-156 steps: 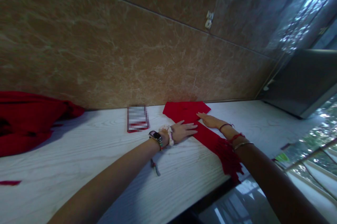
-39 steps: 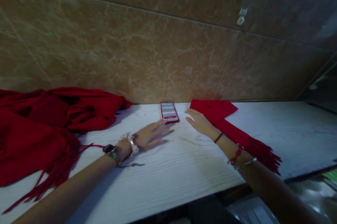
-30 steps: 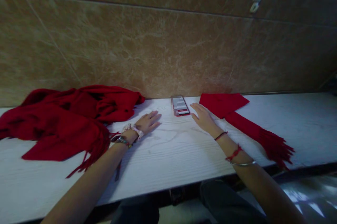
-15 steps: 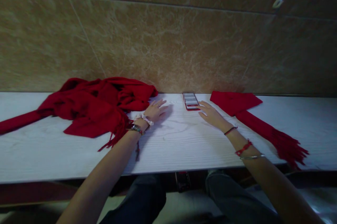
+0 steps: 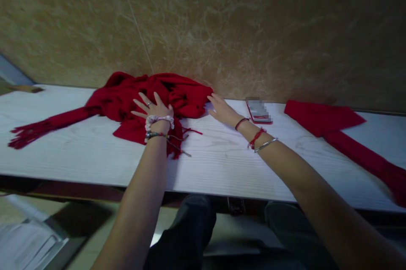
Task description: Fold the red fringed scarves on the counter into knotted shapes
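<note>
A crumpled heap of red scarves (image 5: 127, 96) lies on the white wood-grain tabletop (image 5: 203, 168) against the wall, one fringed end trailing to the left. Over the heap, my left hand (image 5: 154, 108) has its fingers spread; whether it presses on the cloth I cannot tell. My right hand (image 5: 223, 111) is at the heap's right end, fingers stretched out and their tips at the edge of the cloth. Neither hand grips anything. To the right of my right hand lies a phone (image 5: 259, 111) with a red edge. A folded red scarf (image 5: 323, 117) rests farther right.
A marbled brown wall (image 5: 203, 28) rises straight behind the table. At the far left end lies a small brown object (image 5: 27, 89). Below the left front edge stands a pale, blurred frame-like object (image 5: 34, 236). My legs are under the table's front edge.
The view has swung left. My left hand has moved from the heap's right side onto it, fingers spreading. My right hand has left the phone and come to the heap's right end.
</note>
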A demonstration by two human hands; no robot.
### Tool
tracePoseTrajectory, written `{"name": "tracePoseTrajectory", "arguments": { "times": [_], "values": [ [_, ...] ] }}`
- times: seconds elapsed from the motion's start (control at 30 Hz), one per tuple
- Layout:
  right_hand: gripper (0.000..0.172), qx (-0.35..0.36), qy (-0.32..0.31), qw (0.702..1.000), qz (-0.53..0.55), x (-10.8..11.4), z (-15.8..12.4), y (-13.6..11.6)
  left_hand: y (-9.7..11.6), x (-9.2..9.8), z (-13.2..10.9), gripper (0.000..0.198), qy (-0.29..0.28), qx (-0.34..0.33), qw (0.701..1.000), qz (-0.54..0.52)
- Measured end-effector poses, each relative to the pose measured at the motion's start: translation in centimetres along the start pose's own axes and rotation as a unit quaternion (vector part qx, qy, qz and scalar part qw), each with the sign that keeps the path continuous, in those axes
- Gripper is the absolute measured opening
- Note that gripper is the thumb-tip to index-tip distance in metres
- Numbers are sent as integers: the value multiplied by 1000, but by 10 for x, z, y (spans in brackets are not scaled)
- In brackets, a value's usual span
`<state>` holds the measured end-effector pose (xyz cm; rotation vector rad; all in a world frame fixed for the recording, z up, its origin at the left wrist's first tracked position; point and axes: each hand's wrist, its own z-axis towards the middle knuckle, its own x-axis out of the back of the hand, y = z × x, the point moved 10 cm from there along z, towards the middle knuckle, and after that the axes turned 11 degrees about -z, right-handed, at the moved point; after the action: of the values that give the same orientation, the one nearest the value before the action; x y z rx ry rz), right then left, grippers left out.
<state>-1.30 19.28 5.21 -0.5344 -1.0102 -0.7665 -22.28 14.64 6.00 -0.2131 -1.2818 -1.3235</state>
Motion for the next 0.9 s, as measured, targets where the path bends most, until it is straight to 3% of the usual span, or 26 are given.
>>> {"name": "tracePoseTrajectory", "arguments": {
  "times": [0.1, 0.23, 0.4, 0.53, 0.63, 0.77, 0.9],
  "values": [
    [62, -49, 28, 998, 34, -15, 24, 1, -11, -12, 1, 73, -28, 40, 999, -13],
    [66, -100, 36, 992, 75, -33, 43, 4, -11, -22, 1, 73, -12, 28, 999, -17],
    [70, -148, 109, 976, 113, -26, 52, 19, -11, -26, 2, 75, -4, 31, 999, -24],
    [55, -175, 78, 974, 118, -20, 58, 29, -6, -21, 0, 72, -4, 30, 999, -38],
    [42, -196, 55, 973, 110, -11, 55, 29, 7, -17, -1, 66, 6, -7, 998, -58],
    [25, -222, 98, 955, 169, 8, 41, 31, 23, -18, -2, 58, 13, -75, 994, -85],
    [11, -214, 180, 917, 284, 30, 23, 43, 23, -19, -1, 61, 24, -75, 989, -122]
  ]
}}
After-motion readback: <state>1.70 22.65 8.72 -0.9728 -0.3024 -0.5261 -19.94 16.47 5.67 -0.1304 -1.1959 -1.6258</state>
